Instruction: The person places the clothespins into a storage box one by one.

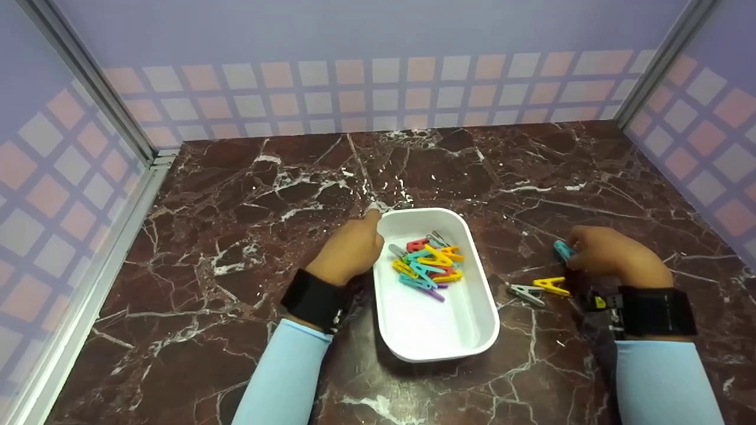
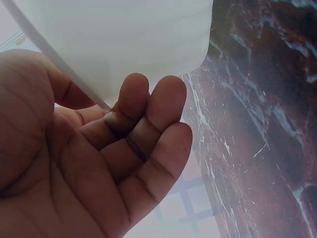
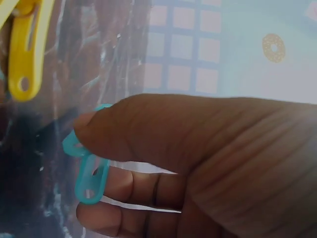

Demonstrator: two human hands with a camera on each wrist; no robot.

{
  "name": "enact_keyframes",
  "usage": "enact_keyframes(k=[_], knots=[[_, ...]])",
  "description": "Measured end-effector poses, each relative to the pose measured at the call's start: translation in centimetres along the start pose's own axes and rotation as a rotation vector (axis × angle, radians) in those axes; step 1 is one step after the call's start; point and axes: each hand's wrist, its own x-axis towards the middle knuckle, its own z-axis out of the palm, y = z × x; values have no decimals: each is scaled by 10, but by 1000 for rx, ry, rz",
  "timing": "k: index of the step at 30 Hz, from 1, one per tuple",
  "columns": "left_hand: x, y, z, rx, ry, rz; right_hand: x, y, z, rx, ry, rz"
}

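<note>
A person in pale blue sleeves and black wrist straps works over a dark red marble tabletop [image 1: 248,177]. A white oblong tray [image 1: 440,345] sits at the centre, holding a heap of coloured clothespins [image 1: 428,265] in its far half. The left hand [image 1: 348,251] rests against the tray's rim at nine o'clock, its fingers loosely bent along the outside wall and gripping nothing. At three o'clock from the tray, the right hand [image 1: 614,257] pinches a teal clothespin [image 3: 89,173] between thumb and fingers, low over the marble. Between that hand and the tray lie a yellow clothespin [image 1: 550,285] and a grey clothespin [image 1: 527,293], touching each other. The step in hand looks like gathering loose pins; the next move would call for carrying the teal one toward nine o'clock, over the rim.
</note>
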Motion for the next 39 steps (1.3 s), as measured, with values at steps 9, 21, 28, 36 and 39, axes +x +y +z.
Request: enact_keyframes(k=[9, 21, 28, 36, 39], knots=[[1, 1, 4, -4, -2, -8, -2, -22, -8, -67, 100, -100], [-1, -1, 3, 0, -14, -13, 4, -90, -9, -44, 131, -172], [-1, 1, 2, 10, 16, 12, 11, -129, 8, -87, 168, -293], [-2, 1, 1, 15, 25, 19, 14, -165, 24, -142, 118, -375], [-3, 1, 0, 13, 39, 30, 14, -175, 30, -168, 122, -418]])
